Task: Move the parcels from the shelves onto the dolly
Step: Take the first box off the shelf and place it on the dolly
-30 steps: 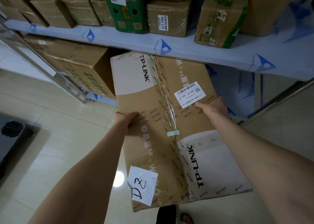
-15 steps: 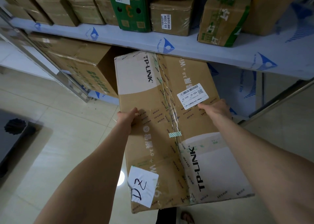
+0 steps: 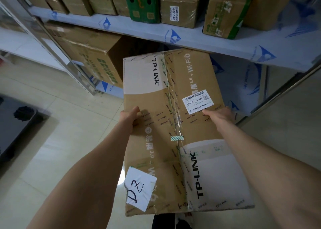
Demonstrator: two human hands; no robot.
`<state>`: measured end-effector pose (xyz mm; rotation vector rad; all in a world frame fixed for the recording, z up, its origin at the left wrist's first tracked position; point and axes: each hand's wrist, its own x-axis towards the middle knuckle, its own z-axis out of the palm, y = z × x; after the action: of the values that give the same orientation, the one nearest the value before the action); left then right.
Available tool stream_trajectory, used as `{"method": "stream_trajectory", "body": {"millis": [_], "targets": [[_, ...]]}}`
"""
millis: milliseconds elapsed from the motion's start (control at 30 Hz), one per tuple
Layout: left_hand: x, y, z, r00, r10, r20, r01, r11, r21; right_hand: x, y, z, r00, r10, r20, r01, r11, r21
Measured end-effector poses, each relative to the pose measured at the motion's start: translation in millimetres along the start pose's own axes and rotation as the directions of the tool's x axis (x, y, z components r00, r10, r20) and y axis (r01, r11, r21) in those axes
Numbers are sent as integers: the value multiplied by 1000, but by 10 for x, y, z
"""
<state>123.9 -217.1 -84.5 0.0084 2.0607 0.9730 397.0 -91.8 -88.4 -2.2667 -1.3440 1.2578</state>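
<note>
A long flat brown TP-LINK parcel (image 3: 175, 124) with a barcode label and a white "D2" note hangs in front of me, clear of the lower shelf. My left hand (image 3: 129, 116) grips its left edge, thumb on top. My right hand (image 3: 219, 115) grips the right edge just below the barcode label. The fingers of both hands are hidden under the box. A dark dolly (image 3: 15, 129) with a black wheel lies on the floor at the far left.
The upper shelf (image 3: 191, 37) holds several brown cartons and a green box (image 3: 144, 2). A big brown carton (image 3: 90, 55) stands on the lower shelf to the left. Metal shelf posts (image 3: 57, 51) slant down beside it. Pale floor tiles (image 3: 60, 141) lie between me and the dolly.
The parcel has come out from under the upper shelf and nearer to me, both hands holding the same spots. The view has shifted so the dolly shows more at the left.
</note>
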Motion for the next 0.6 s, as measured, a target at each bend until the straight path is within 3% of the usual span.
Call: {"method": "stream_trajectory", "body": {"millis": [200, 600], "targets": [[-267, -332, -295, 1000, -6, -12, 6, 1000, -8, -70, 329, 125, 1000, -8, 19, 8, 1000, -19], [-625, -1038, -1620, 993, -51, -103, 36, 989, -144, -1314, 49, 782, 977, -182, 109, 195, 974, -116]]}}
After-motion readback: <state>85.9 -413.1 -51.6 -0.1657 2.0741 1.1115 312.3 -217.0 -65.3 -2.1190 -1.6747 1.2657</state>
